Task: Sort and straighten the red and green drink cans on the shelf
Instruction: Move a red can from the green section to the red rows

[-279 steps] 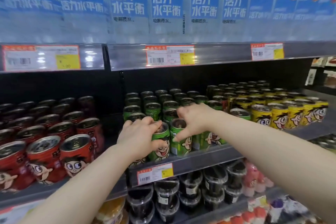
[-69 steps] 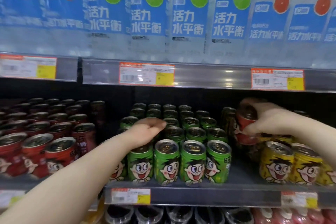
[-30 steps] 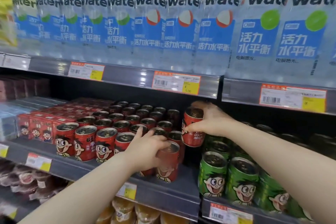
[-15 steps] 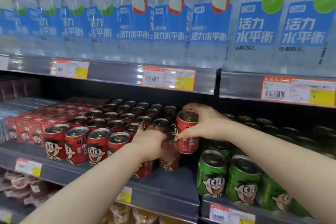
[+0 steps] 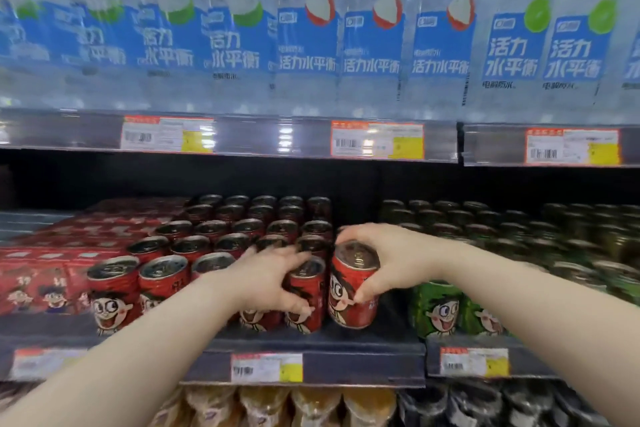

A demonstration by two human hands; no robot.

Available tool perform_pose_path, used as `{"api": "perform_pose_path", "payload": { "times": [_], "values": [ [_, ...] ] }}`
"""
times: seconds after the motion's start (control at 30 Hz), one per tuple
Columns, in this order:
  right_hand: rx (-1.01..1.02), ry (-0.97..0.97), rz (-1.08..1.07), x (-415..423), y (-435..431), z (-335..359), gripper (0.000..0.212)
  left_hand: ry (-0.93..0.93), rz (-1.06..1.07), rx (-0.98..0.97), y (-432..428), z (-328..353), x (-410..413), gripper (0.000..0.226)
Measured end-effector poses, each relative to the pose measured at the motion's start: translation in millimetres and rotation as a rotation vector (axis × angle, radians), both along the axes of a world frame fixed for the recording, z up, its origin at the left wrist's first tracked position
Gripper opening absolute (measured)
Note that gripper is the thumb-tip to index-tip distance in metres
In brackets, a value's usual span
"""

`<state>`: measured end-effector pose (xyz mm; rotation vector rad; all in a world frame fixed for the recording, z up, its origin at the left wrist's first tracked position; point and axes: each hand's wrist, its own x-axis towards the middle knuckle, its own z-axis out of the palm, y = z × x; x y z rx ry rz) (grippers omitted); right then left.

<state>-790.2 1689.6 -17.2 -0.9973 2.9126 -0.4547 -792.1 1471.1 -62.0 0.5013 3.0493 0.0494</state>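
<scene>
Rows of red cartoon-face cans (image 5: 114, 291) fill the middle shelf (image 5: 346, 343) left of centre, and green cans (image 5: 438, 310) stand to the right. My right hand (image 5: 388, 258) grips a red can (image 5: 353, 288) by its top and side, at the right end of the front red row, its base low over the shelf. My left hand (image 5: 273, 279) wraps around the neighbouring front-row red can (image 5: 304, 302), thumb across its face. Whether the right-hand can touches the shelf is hard to tell.
Red cartons (image 5: 38, 281) sit at the far left of the same shelf. Water bottles (image 5: 374, 31) line the shelf above, with price tags (image 5: 376, 139) on its rail. Jars and cups (image 5: 311, 406) fill the shelf below. A dark gap separates red and green cans.
My right hand has brought the red can down and forward to the front row's right end. My left hand shifted onto the adjacent front can. The camera moved closer.
</scene>
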Motion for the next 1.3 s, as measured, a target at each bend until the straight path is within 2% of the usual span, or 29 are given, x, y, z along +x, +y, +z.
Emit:
{"api": "perform_pose_path", "payload": {
  "times": [0.2, 0.37, 0.47, 0.57, 0.7, 0.8, 1.0, 1.1, 1.2, 1.3],
  "values": [
    [0.230, 0.006, -0.066, 1, -16, -23, 0.085, 0.103, -0.069, -0.036, -4, -8, -4, 0.082],
    [0.379, 0.127, -0.161, 11, -23, -28, 0.091, 0.140, -0.077, -0.042, -5, -12, -5, 0.081],
    [0.228, 0.160, -0.373, 21, -30, -41, 0.107, 0.168, -0.080, -0.041, -6, -14, -6, 0.080],
    [0.037, 0.167, -0.522, 24, -35, -58, 0.111, 0.176, -0.085, -0.032, -6, -16, -6, 0.081],
    [-0.192, -0.079, -0.500, 17, -29, -66, 0.110, 0.182, -0.086, -0.026, -7, -17, -6, 0.081],
    [-0.196, -0.172, -0.468, 12, -21, -60, 0.112, 0.183, -0.088, -0.023, -7, -16, -7, 0.081],
    [-0.224, -0.205, -0.472, 1, -21, -60, 0.112, 0.180, -0.079, -0.028, -6, -16, -5, 0.081],
    [-0.259, -0.277, -0.468, -2, -17, -53, 0.104, 0.177, -0.074, -0.026, -5, -16, -4, 0.081],
    [-0.415, -0.265, -0.524, -18, -16, -36, 0.087, 0.171, -0.068, -0.030, -5, -15, -2, 0.080],
    [-0.523, -0.300, -0.591, -42, -22, -32, 0.084, 0.161, -0.062, -0.038, -4, -13, 0, 0.079]
  ]
}}
